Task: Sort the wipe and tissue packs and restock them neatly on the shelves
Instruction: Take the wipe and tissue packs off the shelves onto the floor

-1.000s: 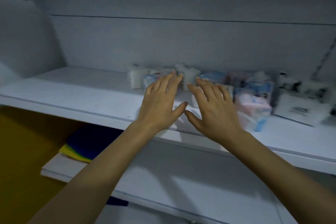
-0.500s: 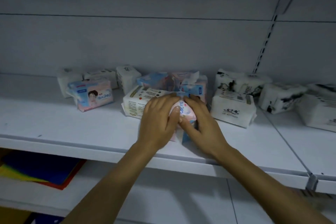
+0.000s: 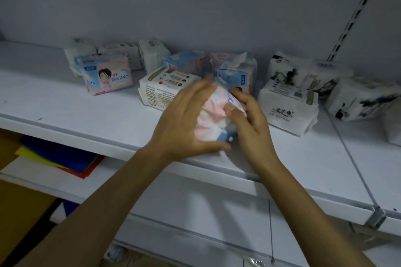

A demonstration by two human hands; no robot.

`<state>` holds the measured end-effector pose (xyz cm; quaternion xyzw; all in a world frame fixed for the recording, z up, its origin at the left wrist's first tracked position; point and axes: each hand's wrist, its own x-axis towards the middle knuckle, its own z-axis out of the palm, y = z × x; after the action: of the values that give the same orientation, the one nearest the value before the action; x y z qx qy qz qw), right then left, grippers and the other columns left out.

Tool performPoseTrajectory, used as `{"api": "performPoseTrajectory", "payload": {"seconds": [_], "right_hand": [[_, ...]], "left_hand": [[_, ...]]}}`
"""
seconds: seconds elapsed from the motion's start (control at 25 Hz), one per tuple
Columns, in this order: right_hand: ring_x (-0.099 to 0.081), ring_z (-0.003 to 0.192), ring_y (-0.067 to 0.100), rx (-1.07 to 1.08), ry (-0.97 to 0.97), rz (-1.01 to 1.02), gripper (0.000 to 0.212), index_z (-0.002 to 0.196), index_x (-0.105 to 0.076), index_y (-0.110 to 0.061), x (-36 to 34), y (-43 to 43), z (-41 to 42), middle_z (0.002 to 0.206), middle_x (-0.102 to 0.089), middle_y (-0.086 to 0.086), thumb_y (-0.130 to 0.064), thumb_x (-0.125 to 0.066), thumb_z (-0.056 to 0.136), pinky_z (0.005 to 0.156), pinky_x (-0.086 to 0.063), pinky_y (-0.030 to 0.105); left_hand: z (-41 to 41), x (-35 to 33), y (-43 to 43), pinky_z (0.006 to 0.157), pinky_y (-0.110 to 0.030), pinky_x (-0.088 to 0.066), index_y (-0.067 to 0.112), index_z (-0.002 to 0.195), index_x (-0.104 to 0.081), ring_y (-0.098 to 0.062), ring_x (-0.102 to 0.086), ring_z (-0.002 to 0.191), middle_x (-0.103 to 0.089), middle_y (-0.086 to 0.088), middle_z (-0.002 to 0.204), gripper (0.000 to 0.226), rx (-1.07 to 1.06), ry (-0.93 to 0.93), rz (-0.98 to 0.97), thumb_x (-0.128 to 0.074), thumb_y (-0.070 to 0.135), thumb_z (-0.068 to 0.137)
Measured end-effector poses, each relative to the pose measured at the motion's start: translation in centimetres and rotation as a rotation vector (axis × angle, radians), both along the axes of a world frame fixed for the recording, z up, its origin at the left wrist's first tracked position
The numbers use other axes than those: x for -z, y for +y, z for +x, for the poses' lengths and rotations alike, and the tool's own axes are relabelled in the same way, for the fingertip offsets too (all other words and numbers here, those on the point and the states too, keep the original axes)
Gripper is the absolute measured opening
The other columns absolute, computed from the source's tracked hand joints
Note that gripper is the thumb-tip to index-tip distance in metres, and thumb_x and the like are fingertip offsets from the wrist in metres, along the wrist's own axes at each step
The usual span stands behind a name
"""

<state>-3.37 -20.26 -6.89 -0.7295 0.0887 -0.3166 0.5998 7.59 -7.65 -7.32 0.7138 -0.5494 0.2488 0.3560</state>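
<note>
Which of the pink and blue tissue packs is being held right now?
The soft pink-and-blue plastic pack at the front of the white shelf, gripped between left hand and right hand. The pack printed 240 stands free, further left.

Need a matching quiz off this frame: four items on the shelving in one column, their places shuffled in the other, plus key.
Things
1. pink-and-blue pack
2. "240" pack
3. white logo pack
4. coloured sheets

Places
A. lower shelf, far left
B. upper shelf, just right of the right hand
C. gripped between the left hand and the right hand
D. upper shelf, well left of both hands

Pairs: 1-C, 2-D, 3-B, 4-A
</note>
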Motion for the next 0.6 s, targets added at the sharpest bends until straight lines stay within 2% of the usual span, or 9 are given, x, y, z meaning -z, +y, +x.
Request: {"api": "performPoseTrajectory", "payload": {"seconds": [0.08,0.2,0.28,0.36,0.44,0.52,0.6], "right_hand": [[-0.057,0.113,0.01,0.019,0.004,0.078,0.039,0.118,-0.059,-0.03,-0.4,0.8,-0.9,0.124,-0.058,-0.004,-0.048,-0.054,0.084,0.096,-0.049,0.038],[-0.055,0.119,0.012,0.016,-0.05,0.071,0.046,0.12,-0.056,-0.037,-1.1,3.1,-2.6,0.126,-0.057,-0.015,-0.06,-0.048,0.082,0.097,-0.05,0.043],[-0.057,0.116,0.005,0.003,-0.128,0.11,0.045,0.124,-0.052,-0.036,-1.6,4.5,-3.3,0.121,-0.058,-0.026,-0.055,-0.049,0.084,0.09,-0.054,0.032],[-0.056,0.114,-0.001,0.051,-0.187,0.113,0.04,0.127,-0.05,-0.032,-1.9,5.8,-3.1,0.122,-0.058,-0.026,-0.045,-0.052,0.089,0.082,-0.052,0.018],[-0.052,0.118,-0.004,0.1,-0.177,0.127,0.045,0.13,-0.048,-0.03,-2.1,7.3,-2.3,0.132,-0.054,-0.018,-0.044,-0.058,0.089,0.08,-0.047,0.009],[-0.05,0.121,-0.004,0.092,-0.133,0.167,0.055,0.131,-0.045,-0.031,-2.3,9.1,-1.0,0.136,-0.05,-0.012,-0.048,-0.059,0.081,0.081,-0.046,0.006],[-0.053,0.12,0.003,0.026,-0.074,0.205,0.058,0.129,-0.043,-0.037,-2.5,11.7,0.4,0.135,-0.052,-0.01,-0.057,-0.064,0.078,0.085,-0.05,0.013]], "left_hand": [[-0.9,0.1,0.5,0.112,-0.03,-0.032,0.01,0.139,-0.033,-0.02,-0.038,0.134,-0.04,-0.01,0.144,0.099,0.038,-0.022,-0.028,-0.073,0.063,0.066],[-2.8,0.0,1.1,0.106,-0.02,-0.038,0.008,0.132,-0.038,-0.015,-0.04,0.13,-0.042,-0.006,0.135,0.08,0.005,-0.009,-0.194,-0.07,0.052,0.073],[-3.7,-0.6,1.9,0.103,-0.022,-0.042,0.008,0.13,-0.041,-0.016,-0.045,0.126,-0.046,-0.005,0.13,0.077,-0.004,0.077,-0.291,-0.074,0.041,0.068],[-4.2,-2.3,3.6,0.098,-0.029,-0.049,0.018,0.129,-0.043,-0.016,-0.052,0.122,-0.052,-0.002,0.129,0.075,0.047,0.39,-0.39,-0.075,0.033,0.062],[-4.0,-4.1,6.3,0.086,-0.032,-0.056,0.025,0.124,-0.045,-0.016,-0.06,0.114,-0.058,0.002,0.12,0.067,0.111,0.725,-0.517,-0.072,0.03,0.063],[-3.0,-5.1,9.7,0.077,-0.029,-0.057,0.018,0.121,-0.047,-0.019,-0.065,0.106,-0.062,-0.003,0.115,0.061,0.159,0.889,-0.618,-0.068,0.028,0.064],[-2.2,-5.5,13.6,0.078,-0.035,-0.058,0.009,0.126,-0.044,-0.028,-0.064,0.107,-0.061,-0.016,0.121,0.068,0.25,1.048,-0.665,-0.066,0.028,0.065]]}}
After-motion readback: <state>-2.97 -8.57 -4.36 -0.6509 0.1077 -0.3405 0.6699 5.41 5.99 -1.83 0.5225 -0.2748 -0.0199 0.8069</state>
